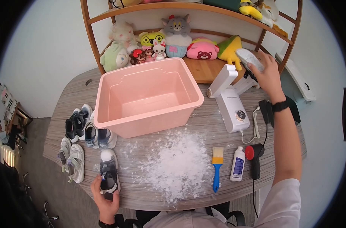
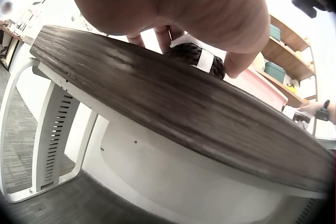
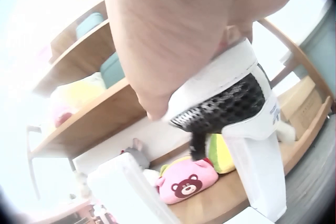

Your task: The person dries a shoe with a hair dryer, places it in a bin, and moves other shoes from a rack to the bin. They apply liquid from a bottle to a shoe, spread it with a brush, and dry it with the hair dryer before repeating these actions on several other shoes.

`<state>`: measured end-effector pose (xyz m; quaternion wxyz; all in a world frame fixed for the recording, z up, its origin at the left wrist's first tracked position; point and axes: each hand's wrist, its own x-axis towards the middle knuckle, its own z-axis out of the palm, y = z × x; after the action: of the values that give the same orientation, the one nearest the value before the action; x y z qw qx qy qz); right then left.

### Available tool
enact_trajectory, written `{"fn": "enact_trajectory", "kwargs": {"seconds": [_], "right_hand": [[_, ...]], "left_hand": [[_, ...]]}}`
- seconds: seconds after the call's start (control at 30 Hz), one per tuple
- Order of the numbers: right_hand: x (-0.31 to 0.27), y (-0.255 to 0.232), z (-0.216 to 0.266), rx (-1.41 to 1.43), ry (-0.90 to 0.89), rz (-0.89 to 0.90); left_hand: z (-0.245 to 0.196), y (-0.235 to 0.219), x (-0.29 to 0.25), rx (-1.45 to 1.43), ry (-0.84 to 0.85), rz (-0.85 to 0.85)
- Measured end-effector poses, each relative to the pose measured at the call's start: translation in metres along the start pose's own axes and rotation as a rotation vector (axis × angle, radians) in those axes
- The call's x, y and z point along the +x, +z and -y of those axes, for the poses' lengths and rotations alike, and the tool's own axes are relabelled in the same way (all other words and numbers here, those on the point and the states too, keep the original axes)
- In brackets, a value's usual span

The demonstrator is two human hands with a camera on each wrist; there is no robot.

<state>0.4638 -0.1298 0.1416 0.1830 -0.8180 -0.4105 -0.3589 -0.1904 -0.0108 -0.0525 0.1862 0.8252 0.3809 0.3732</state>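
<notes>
My right hand [image 1: 267, 74] grips a white-soled dark mesh shoe [image 3: 226, 106] over one upright arm [image 3: 260, 174] of a white appliance [image 1: 232, 110]. The appliance's other arm [image 1: 223, 80] stands bare. At the table's front left, my left hand [image 1: 105, 197] holds the heel end of a dark grey shoe [image 1: 109, 167], toe pointing away. In the left wrist view that shoe [image 2: 197, 58] shows between thumb and fingers. White powder [image 1: 178, 163] lies scattered on the tabletop to its right.
A pink bin [image 1: 150, 123] stands at the back centre. Several shoes [image 1: 77, 157] sit at the left. A brush [image 1: 217, 167], a white bottle [image 1: 238, 164], and a black dryer-like tool [image 1: 255, 163] with a cord lie at the right. Plush toys [image 1: 176, 36] fill the shelf [image 1: 203, 70] behind.
</notes>
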Motion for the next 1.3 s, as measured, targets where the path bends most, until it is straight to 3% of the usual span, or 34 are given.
{"fn": "enact_trajectory", "kwargs": {"seconds": [0.07,0.1,0.17,0.33,0.83,1.13,1.3], "right_hand": [[-0.003,-0.022,0.045,0.341,-0.024,-0.132],[-0.003,-0.019,0.059,0.344,-0.025,-0.128],[-0.005,-0.016,0.078,0.348,0.128,0.175],[0.002,0.012,0.09,0.215,0.127,0.268],[-0.02,0.018,0.096,0.271,0.169,0.131],[-0.035,0.01,0.083,0.252,0.034,0.078],[-0.048,-0.02,0.078,0.56,0.226,0.285]], "left_hand": [[0.001,-0.003,0.002,-0.007,0.016,0.018],[0.001,-0.001,0.002,-0.005,0.013,0.02],[0.003,0.002,0.003,0.005,0.051,0.015],[0.005,0.005,-0.001,-0.013,0.038,-0.015],[0.009,0.007,-0.001,-0.049,0.001,-0.018],[0.009,0.006,0.0,-0.055,0.004,-0.016],[0.007,-0.004,0.001,-0.069,0.045,-0.02]]}}
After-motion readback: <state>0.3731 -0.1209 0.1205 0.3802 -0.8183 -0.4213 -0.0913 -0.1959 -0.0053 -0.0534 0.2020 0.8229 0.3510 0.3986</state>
